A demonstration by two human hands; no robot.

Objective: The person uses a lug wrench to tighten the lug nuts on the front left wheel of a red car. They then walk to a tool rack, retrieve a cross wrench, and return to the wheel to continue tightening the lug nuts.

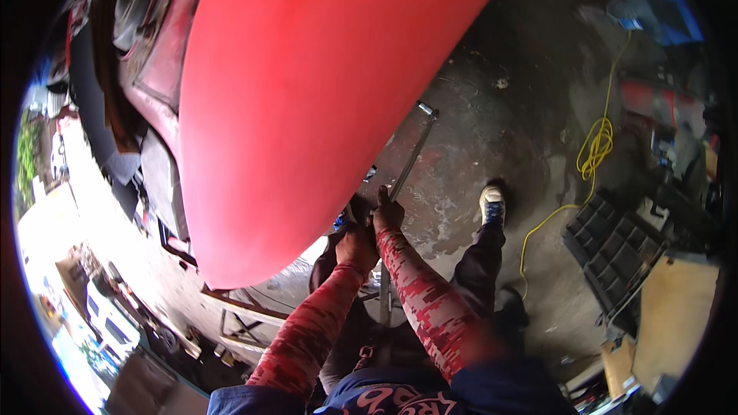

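A large red car body panel [300,107] fills the upper left and middle of the view. At its lower right edge both hands are close together. My right hand [388,216] is closed, thumb pointing up, around the near part of a long-handled socket wrench [412,157]. The wrench slants away to the upper right, with a shiny socket at its far end. My left hand [357,247] is beside it, fingers curled and partly hidden near the panel's edge; what it grips cannot be made out. Something blue [340,221] shows just beyond that hand.
A metal stand [250,311] is beneath the panel's near end. My shoe [493,204] rests on the stained concrete floor [469,146]. A yellow cord [596,150] lies coiled at the right, near a black ribbed panel [611,253] and a tan board [680,315]. Clutter lines the left.
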